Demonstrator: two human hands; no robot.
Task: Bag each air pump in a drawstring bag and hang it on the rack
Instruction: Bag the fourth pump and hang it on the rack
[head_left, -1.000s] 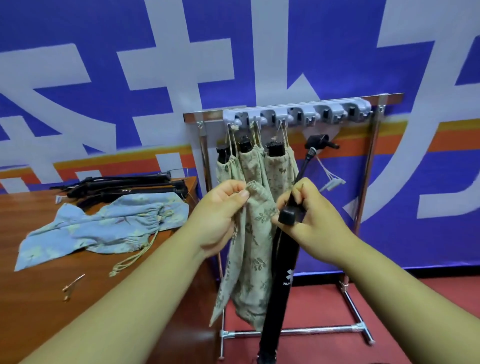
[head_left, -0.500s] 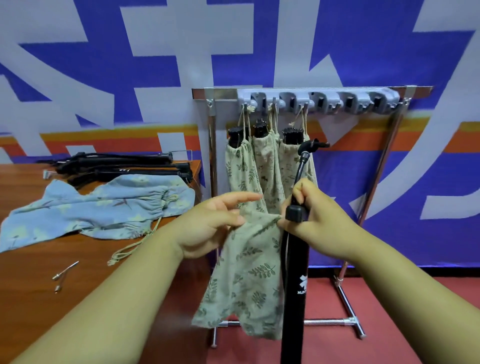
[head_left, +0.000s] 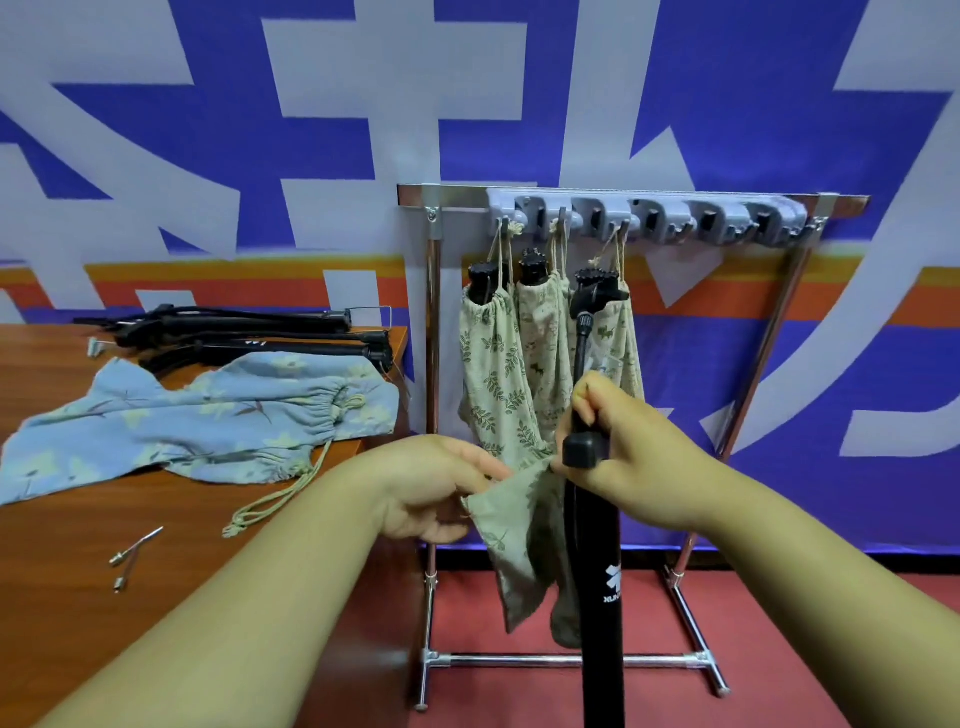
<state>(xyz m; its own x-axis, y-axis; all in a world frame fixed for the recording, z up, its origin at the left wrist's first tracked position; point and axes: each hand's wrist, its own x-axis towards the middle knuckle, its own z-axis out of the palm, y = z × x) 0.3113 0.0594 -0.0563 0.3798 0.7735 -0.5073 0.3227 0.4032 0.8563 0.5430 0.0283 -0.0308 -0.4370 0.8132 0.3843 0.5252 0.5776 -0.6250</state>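
Note:
My right hand (head_left: 636, 467) grips a black air pump (head_left: 601, 613) near the top of its barrel, holding it upright in front of the rack (head_left: 649, 208). My left hand (head_left: 431, 488) pinches the mouth edge of a beige leaf-print drawstring bag (head_left: 519, 551), which hangs limp beside the pump. The bag's other edge meets the fingers of my right hand. Three bagged pumps (head_left: 540, 343) hang by their cords from the rack's grey hooks on the left side.
On the wooden table (head_left: 156, 597) at left lie blue drawstring bags (head_left: 208, 415), several loose black pumps (head_left: 244, 332) behind them, and small metal needles (head_left: 132, 558). The rack's chrome legs (head_left: 571, 661) stand on red floor. Hooks on the rack's right side are free.
The view shifted left and the rack sits lower in frame. My left hand dropped lower with the bag's mouth, closing from a pointing finger to a pinch; the bag now hangs narrower beside the pump.

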